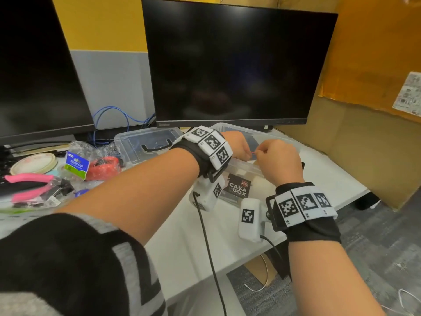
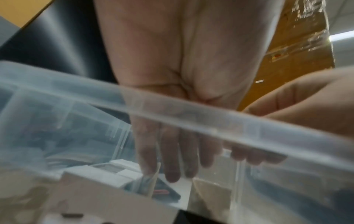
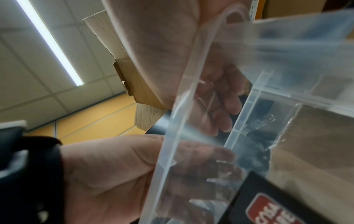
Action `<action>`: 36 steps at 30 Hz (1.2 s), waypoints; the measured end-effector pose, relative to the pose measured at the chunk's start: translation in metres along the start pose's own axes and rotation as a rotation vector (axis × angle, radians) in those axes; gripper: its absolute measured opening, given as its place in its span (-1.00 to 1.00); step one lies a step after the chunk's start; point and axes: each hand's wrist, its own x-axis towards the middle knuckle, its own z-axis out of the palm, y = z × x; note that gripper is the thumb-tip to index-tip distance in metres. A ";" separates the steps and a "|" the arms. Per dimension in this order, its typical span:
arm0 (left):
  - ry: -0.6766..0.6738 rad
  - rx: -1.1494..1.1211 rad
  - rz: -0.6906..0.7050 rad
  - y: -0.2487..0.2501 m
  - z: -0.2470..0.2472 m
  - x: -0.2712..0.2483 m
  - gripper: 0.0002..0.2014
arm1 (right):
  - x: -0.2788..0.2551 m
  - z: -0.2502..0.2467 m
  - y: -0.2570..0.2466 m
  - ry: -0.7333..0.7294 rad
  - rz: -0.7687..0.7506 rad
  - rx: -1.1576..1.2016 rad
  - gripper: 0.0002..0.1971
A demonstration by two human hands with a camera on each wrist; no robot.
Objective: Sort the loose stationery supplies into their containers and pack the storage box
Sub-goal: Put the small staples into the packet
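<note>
A clear plastic storage box [image 1: 241,165] with a black "CASA BOX" label [image 1: 238,189] stands open on the white table, under the right monitor. Both hands are over its near rim. My right hand [image 1: 278,160] pinches a thin red item [image 1: 251,152] between thumb and forefinger. My left hand [image 1: 237,143] meets the item's other end, and its grip is hidden. Through the box wall [image 2: 191,112], the left wrist view shows the left fingers [image 2: 172,163] hanging fairly straight inside, with the right hand [image 2: 306,98] beside them. In the right wrist view the right hand [image 3: 162,45] curls over the rim [image 3: 172,136].
The box's clear lid [image 1: 136,142] with a black handle lies to the left. Further left is a pile: a tape roll [image 1: 34,163], a binder clip pack [image 1: 76,164], pink-handled pliers [image 1: 29,185], bubble wrap. Two dark monitors stand behind. A cardboard wall [image 1: 353,144] is on the right.
</note>
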 end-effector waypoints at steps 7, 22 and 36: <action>0.280 -0.486 0.105 -0.041 -0.021 -0.064 -0.73 | -0.002 0.003 -0.047 0.183 -0.236 0.008 -0.74; 0.640 -1.404 -0.450 -0.189 0.059 -0.153 -0.83 | -0.018 0.132 -0.146 -0.569 -0.122 0.376 -0.85; 0.593 -1.922 -0.457 -0.227 0.086 -0.129 -0.80 | 0.004 0.179 -0.155 -0.655 -0.307 0.177 -0.71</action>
